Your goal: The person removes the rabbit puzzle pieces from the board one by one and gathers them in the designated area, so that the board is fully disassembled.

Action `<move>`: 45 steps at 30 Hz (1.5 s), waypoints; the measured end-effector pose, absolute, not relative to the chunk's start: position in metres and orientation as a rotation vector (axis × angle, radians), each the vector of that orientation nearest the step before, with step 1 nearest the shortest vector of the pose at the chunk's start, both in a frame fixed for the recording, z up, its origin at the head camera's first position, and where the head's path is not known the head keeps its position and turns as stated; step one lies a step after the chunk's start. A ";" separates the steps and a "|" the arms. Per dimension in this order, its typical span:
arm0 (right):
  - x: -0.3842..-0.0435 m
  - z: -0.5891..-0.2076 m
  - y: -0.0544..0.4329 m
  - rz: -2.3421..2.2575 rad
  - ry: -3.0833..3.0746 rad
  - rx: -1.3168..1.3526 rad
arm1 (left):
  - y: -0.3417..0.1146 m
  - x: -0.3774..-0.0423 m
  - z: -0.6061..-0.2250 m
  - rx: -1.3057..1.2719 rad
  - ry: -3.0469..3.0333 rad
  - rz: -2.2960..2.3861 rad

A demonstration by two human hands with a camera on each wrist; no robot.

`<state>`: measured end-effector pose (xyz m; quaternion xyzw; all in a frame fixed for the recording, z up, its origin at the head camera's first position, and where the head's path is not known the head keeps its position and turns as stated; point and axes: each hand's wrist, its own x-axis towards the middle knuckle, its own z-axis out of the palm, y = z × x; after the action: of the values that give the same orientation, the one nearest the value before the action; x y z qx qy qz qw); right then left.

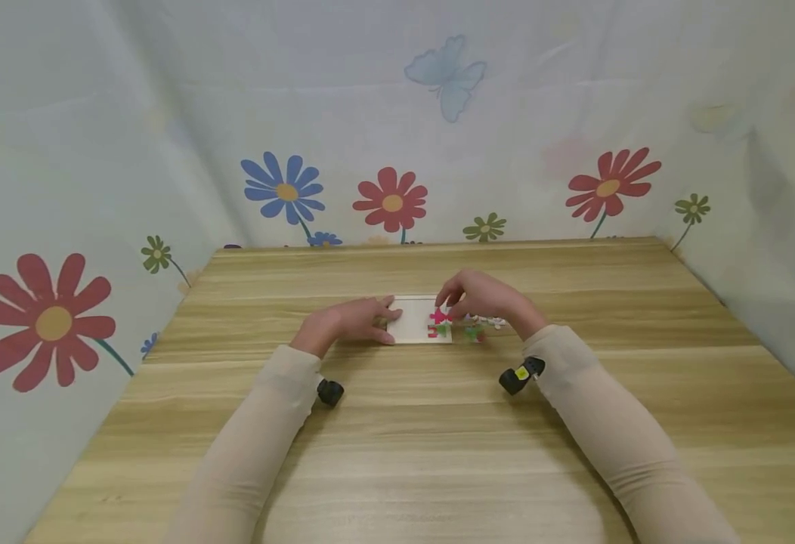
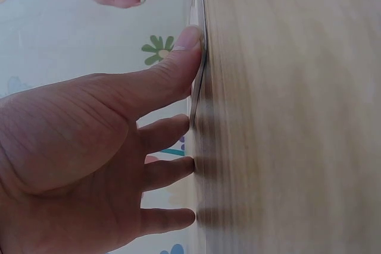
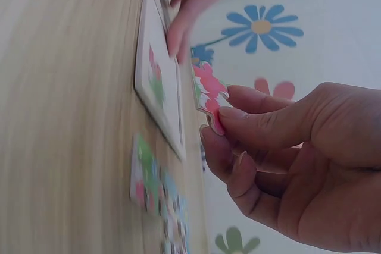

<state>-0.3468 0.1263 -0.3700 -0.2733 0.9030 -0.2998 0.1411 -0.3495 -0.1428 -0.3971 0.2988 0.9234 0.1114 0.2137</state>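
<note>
A shallow white puzzle tray (image 1: 407,321) lies on the table, with a pink and green jigsaw piece (image 3: 156,84) inside its right-hand end. My left hand (image 1: 353,320) rests at the tray's left end, its thumb (image 2: 189,40) on the near edge and its fingers spread. Above the right part of the tray, my right hand (image 1: 484,296) pinches a pink, white and green jigsaw piece (image 3: 208,87) between thumb and fingers. This held piece is tilted and, in the right wrist view, apart from the tray.
Several loose jigsaw pieces (image 3: 143,173) lie on the wooden table (image 1: 397,438) just right of the tray, partly under my right hand. A flower-printed curtain (image 1: 343,98) hangs behind the table. Black wrist cameras (image 1: 518,378) sit below both forearms.
</note>
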 end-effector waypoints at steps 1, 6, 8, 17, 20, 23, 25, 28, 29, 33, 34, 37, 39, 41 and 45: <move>-0.347 -0.370 0.129 -0.866 2.607 -0.792 | -0.144 -0.349 -0.397 0.828 2.563 0.309; -0.346 -0.370 0.151 -0.856 2.615 -0.778 | -0.147 -0.346 -0.397 0.805 2.553 0.334; -0.346 -0.369 0.161 -0.846 2.634 -0.772 | -0.146 -0.347 -0.397 0.810 2.551 0.349; -0.340 -0.370 0.199 -0.877 2.623 -0.648 | -0.142 -0.349 -0.397 0.820 2.559 0.337; -0.338 -0.371 0.206 -0.889 2.606 -0.617 | -0.143 -0.349 -0.397 0.824 2.556 0.341; -0.336 -0.371 0.211 -0.896 2.605 -0.613 | -0.143 -0.349 -0.398 0.825 2.558 0.343; -0.336 -0.370 0.212 -0.899 2.607 -0.616 | -0.143 -0.349 -0.398 0.822 2.561 0.341; -0.335 -0.371 0.211 -0.899 2.610 -0.621 | -0.143 -0.349 -0.398 0.817 2.565 0.340; -0.335 -0.371 0.211 -0.900 2.609 -0.617 | -0.144 -0.349 -0.398 0.817 2.566 0.342; -0.334 -0.374 0.209 -0.868 2.606 -0.630 | -0.144 -0.349 -0.398 0.822 2.563 0.344; -0.333 -0.375 0.208 -0.862 2.598 -0.625 | -0.143 -0.349 -0.398 0.824 2.560 0.345; -0.332 -0.377 0.207 -0.864 2.545 -0.584 | -0.143 -0.348 -0.398 0.822 2.556 0.343; -0.332 -0.378 0.206 -0.883 2.499 -0.545 | -0.144 -0.348 -0.398 0.817 2.558 0.343; -0.331 -0.379 0.206 -0.898 2.466 -0.513 | -0.144 -0.348 -0.397 0.813 2.562 0.344; -0.331 -0.380 0.205 -0.891 2.462 -0.488 | -0.143 -0.348 -0.397 0.808 2.563 0.347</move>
<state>-0.3306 0.2046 -0.3797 -0.1780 0.8981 -0.3252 0.2368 -0.3476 -0.1433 -0.3965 0.2912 0.9239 0.1250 0.2143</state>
